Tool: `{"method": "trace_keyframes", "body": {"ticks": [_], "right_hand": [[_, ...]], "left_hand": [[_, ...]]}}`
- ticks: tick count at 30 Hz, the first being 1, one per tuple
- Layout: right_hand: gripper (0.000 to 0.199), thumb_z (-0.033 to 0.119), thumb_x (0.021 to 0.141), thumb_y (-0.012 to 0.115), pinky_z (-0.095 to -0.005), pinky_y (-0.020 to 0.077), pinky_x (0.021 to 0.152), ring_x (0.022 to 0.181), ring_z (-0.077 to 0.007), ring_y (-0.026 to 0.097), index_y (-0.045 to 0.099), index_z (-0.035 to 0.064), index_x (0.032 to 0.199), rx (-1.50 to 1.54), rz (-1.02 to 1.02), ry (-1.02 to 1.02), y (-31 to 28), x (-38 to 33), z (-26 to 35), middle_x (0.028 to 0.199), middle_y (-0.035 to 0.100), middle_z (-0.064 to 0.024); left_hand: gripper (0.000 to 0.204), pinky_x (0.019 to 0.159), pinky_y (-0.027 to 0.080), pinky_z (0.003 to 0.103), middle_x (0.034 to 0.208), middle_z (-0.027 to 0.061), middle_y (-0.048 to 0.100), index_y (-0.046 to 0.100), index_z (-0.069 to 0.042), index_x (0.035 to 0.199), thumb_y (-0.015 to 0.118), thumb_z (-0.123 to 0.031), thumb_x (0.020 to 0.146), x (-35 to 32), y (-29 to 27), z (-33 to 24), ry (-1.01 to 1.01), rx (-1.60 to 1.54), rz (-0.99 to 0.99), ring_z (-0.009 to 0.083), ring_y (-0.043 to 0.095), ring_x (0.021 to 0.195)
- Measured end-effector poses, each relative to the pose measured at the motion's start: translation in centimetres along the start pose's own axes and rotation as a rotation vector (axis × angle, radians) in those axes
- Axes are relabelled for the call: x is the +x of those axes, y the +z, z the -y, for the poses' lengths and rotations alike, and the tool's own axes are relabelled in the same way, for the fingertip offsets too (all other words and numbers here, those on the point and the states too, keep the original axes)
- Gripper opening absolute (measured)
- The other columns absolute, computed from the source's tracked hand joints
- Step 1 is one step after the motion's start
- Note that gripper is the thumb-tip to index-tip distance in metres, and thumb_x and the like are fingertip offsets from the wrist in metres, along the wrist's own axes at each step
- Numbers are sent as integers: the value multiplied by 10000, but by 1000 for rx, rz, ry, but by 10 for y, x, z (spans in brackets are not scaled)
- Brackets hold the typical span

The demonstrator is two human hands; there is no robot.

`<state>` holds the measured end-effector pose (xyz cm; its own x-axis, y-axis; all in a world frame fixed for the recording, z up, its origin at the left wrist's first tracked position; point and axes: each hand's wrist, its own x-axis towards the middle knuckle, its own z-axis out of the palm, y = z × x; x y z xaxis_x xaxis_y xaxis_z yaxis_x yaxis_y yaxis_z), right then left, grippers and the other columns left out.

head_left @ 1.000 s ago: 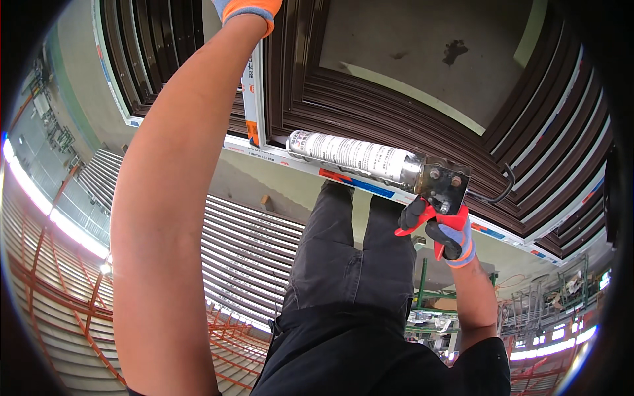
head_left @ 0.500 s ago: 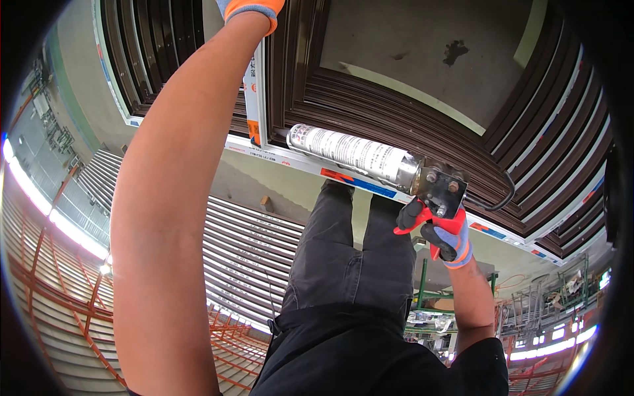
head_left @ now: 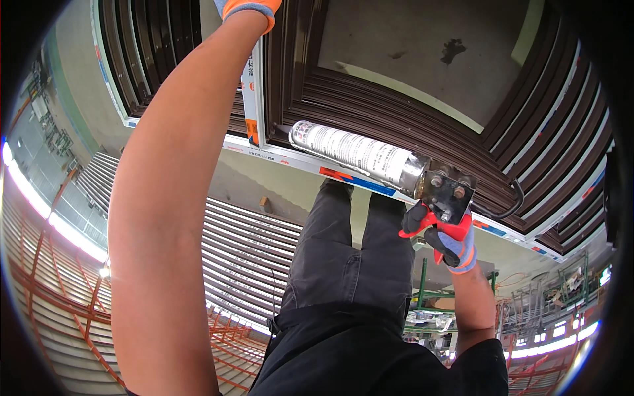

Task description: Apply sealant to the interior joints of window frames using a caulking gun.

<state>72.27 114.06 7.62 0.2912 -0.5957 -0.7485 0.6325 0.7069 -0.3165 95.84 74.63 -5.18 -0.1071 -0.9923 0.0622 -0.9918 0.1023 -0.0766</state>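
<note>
My right hand (head_left: 454,245), in a grey, orange and black glove, grips the red handle and trigger of a caulking gun (head_left: 449,191). A white printed sealant cartridge (head_left: 353,148) lies in the gun, its nozzle end pointing left into the inner corner of a dark brown window frame (head_left: 396,109). Whether sealant comes out there is too small to tell. My left arm reaches up to the top edge, where only the orange and blue-grey cuff of my gloved left hand (head_left: 251,8) shows. Its fingers are cut off by the picture's edge.
White protective film with coloured print (head_left: 363,183) covers the frame's near edge. A stack of long metal profiles (head_left: 247,247) lies at the lower left. Green racks (head_left: 429,294) with assorted material stand at the right. Through the frame's opening the grey floor (head_left: 422,39) shows a dark stain.
The caulking gun and my right hand have shifted slightly to the right, with the nozzle end still at the frame corner. My left arm has barely moved.
</note>
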Motion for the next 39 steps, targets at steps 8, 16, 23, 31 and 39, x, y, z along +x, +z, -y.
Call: {"method": "trace_keyframes", "body": {"ticks": [8,16,23,31,39], "right_hand": [[641,102,754,735,-340,530,890,1031,-230,670,525,-54,1339,-127,-58,94,-19,-9,10,1194,662,-151],[595,23,706,584,-524,491,987,1051,-394,658,537,-56,1294,-69,41,0,-35,20,37,1112,660,-212],[557,150,721,637,-394,485,952,972,-283,660,608,-100,1217,-75,102,12,-47,60,25,992,697,-181],[677,151,720,642,-441,528,906,910,-312,690,504,-104,1331,115,188,17,-70,87,2,1015,677,-206],[569,136,747,622,-420,536,869,910,-295,685,570,-120,1252,86,235,24,-79,99,-2,1004,682,-210]], "left_hand": [[702,960,506,426,1255,234,612,482,66,1336,620,-469,903,0,-3,-3,2,21,19,353,621,1161],[674,960,505,428,1267,241,611,495,44,1329,636,-459,903,-2,3,-2,-21,17,18,372,629,1140],[632,988,483,447,1205,282,627,521,48,1311,670,-400,891,4,20,13,-16,21,-23,419,613,1132],[707,945,496,455,1176,221,666,572,-14,1269,652,-585,859,15,25,36,123,25,-37,412,636,1102],[699,997,485,457,1227,225,628,529,18,1283,654,-542,884,12,17,31,83,-44,51,398,619,1148]]}}
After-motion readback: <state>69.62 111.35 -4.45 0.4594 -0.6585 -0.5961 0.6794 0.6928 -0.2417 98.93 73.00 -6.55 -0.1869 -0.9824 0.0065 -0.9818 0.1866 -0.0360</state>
